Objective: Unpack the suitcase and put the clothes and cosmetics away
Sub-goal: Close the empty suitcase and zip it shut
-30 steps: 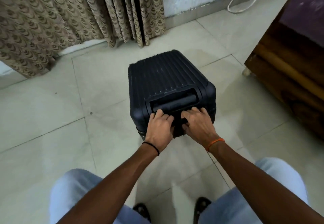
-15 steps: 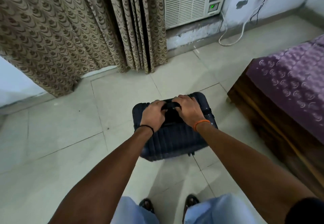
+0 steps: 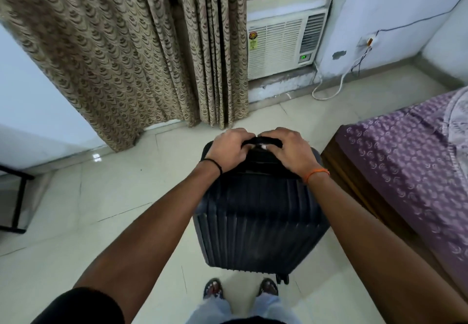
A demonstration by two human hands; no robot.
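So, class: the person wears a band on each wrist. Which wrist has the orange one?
The right wrist: its orange band sits just behind the right hand gripping the suitcase handle. The left hand wears a thin black band.

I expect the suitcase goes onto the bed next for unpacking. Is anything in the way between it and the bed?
Nothing visible. Both hands, left hand and right hand, grip the handle of the suitcase, which is beside the bed. Only bare floor shows between them, and the visible bed top is clear.
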